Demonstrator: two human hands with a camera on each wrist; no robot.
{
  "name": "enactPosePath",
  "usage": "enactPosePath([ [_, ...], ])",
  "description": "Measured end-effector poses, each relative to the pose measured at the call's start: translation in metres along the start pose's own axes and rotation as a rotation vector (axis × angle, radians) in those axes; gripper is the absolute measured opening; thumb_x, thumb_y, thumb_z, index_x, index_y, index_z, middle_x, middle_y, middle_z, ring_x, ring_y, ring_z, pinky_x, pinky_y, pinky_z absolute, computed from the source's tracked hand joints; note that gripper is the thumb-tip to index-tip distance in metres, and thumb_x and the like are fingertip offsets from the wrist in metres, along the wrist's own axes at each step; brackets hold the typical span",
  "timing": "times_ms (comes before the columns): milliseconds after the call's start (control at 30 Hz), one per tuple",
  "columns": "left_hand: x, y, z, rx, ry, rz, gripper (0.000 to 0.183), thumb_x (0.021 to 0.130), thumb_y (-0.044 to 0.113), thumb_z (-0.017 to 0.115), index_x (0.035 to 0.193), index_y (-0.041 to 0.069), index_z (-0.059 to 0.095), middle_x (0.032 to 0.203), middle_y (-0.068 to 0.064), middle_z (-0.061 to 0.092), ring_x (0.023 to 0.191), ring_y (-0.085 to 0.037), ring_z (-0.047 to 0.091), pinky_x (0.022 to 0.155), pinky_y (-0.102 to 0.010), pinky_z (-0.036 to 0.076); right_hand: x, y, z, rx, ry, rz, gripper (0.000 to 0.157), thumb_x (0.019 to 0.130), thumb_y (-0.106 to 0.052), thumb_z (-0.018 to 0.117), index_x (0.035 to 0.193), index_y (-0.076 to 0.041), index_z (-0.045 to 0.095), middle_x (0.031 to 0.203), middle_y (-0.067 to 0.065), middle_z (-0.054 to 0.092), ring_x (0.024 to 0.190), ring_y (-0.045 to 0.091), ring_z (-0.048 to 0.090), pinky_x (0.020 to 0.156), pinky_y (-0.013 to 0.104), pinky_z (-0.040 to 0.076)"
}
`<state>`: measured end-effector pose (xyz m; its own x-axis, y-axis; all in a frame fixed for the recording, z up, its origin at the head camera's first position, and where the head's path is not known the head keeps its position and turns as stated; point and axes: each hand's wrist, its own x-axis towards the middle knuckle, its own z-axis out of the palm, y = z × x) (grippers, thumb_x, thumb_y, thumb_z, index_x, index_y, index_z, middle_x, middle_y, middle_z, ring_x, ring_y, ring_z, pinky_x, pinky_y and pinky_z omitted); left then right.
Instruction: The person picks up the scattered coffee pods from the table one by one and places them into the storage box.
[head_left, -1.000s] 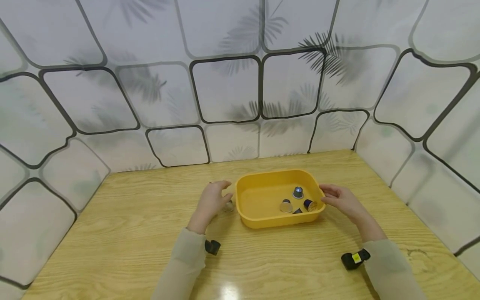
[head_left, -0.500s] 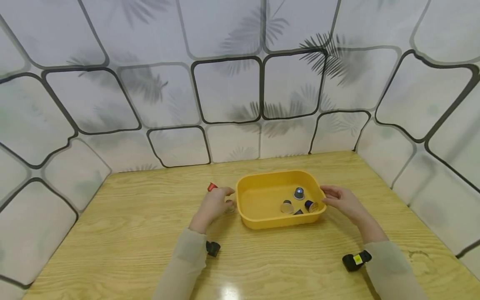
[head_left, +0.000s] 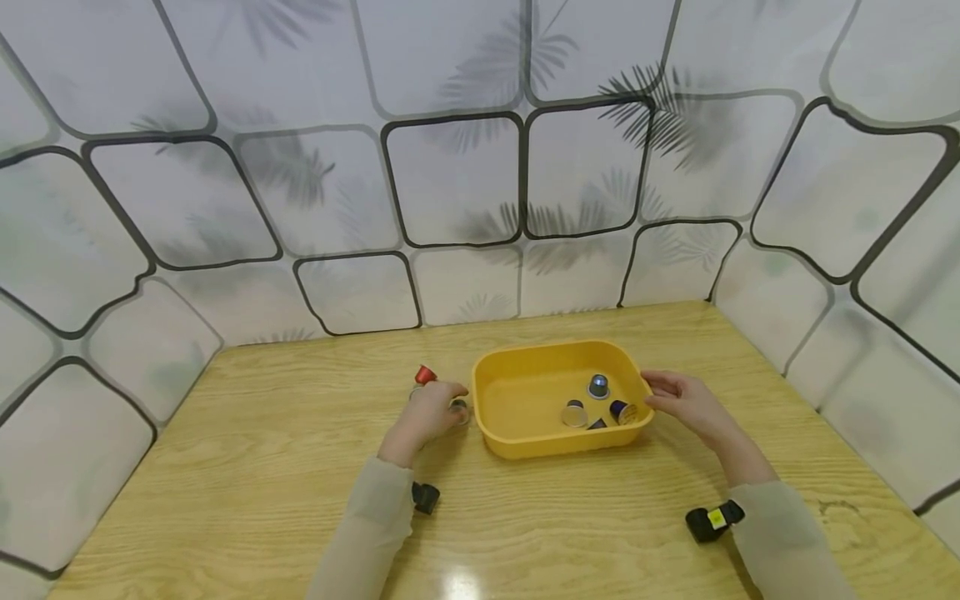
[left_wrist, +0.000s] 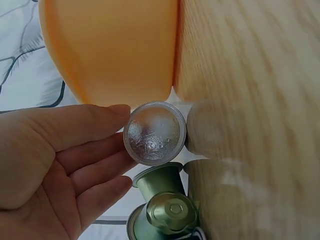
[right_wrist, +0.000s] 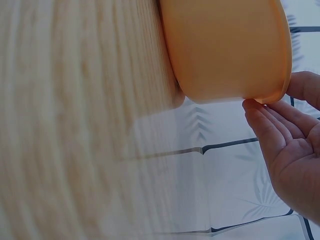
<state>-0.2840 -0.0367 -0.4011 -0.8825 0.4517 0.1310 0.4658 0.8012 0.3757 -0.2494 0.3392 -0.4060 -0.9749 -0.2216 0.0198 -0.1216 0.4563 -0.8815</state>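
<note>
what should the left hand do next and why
Probably close a firm pinch on the silvery pod: the left hand is right at its rim, though whether it grips yet is unclear. The pod is just outside the tray, which holds other pods, while the right hand touches the tray's opposite end.

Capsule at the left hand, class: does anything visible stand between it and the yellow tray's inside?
Yes: the left wall of the yellow tray, just beside the capsule; no other capsule shows between them.

Indoor nook: wooden table point(head_left: 247, 475), leaf-print walls point(head_left: 457, 187).
</note>
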Motion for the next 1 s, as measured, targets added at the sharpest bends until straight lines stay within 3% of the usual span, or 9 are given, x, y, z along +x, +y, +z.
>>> enactPosePath([
  [300,-0.0009,-0.0038,0.0028,0.066,0.01,0.064,0.014,0.075,0.002,0.062,0.088,0.004,0.065,0.081,-0.006,0.063,0.068,-0.016,0.054,0.065,-0.035,0.044,-0.0001,-0.0021,-0.0003,0.013,-0.003,0.009,0.052,0.09,-0.011,0.051,0.13,0.013,0.03,0.131,0.032,0.032,0.119,0.042,0.032,0.093,0.046,0.033],
  [567,-0.0024,-0.0022,0.0007,0.028,-0.046,0.032,0.022,0.073,-0.001,0.06,0.094,-0.001,0.065,0.091,-0.011,0.064,0.083,-0.023,0.059,0.074,-0.038,0.045,0.0007,0.0002,-0.0012,0.008,-0.001,0.009,0.052,0.089,-0.011,0.052,0.131,0.013,0.03,0.13,0.031,0.032,0.119,0.042,0.033,0.093,0.046,0.032],
  [800,-0.0032,-0.0039,0.0031,-0.003,-0.064,0.055,0.021,0.074,-0.004,0.056,0.093,-0.002,0.065,0.089,-0.012,0.063,0.077,-0.019,0.055,0.072,-0.035,0.046,0.0005,0.0018,-0.0005,0.005,0.004,0.012,0.053,0.089,-0.012,0.052,0.131,0.013,0.03,0.13,0.031,0.033,0.119,0.042,0.033,0.093,0.045,0.033],
  [1000,-0.0032,-0.0035,0.0033,-0.005,-0.081,0.017,0.021,0.077,-0.001,0.061,0.098,-0.001,0.064,0.095,-0.013,0.062,0.088,-0.023,0.057,0.078,-0.037,0.045,0.0009,0.0017,-0.0004,-0.003,0.007,0.01,0.053,0.089,-0.012,0.052,0.13,0.013,0.03,0.13,0.031,0.033,0.118,0.042,0.034,0.093,0.045,0.033],
])
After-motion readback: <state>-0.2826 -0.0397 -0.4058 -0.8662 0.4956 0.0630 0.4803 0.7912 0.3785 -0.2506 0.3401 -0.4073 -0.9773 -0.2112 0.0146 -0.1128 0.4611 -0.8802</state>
